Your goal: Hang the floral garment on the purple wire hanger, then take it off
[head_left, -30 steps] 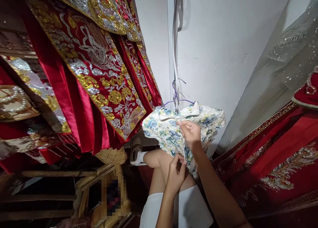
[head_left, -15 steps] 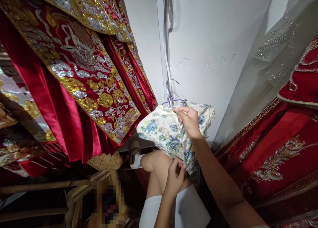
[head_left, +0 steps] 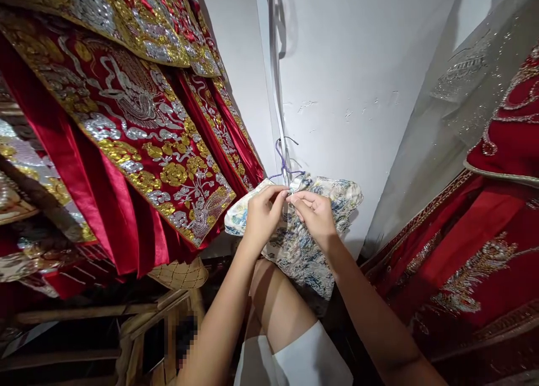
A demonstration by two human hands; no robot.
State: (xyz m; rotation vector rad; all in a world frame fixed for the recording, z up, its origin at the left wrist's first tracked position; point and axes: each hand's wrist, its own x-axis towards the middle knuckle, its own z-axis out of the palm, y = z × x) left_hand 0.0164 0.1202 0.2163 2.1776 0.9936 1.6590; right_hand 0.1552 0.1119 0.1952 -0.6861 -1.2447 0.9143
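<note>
A short-sleeved floral blouse (head_left: 295, 246), cream with blue and yellow flowers, hangs in front of me on a thin purple hanger (head_left: 282, 160). My left hand (head_left: 266, 209) pinches the blouse at its neckline. Right beside it my right hand (head_left: 314, 211) has thumb and fingers closed on the other side of the same neckline. The fingertips of both hands nearly meet at the top of the front opening. Whatever small fastening may lie between them is hidden by the fingers.
Red garments with gold and silver embroidery (head_left: 168, 150) hang close on the left. A beaded red garment (head_left: 475, 251) and a sheer sequined one (head_left: 458, 88) hang on the right. Behind the blouse is a white wall (head_left: 345, 66). Wooden furniture (head_left: 138, 330) stands low at left.
My left hand has risen from the blouse's lower front edge to the neckline, beside my right hand. My right hand stays at the collar. The blouse's lower front now hangs loose.
</note>
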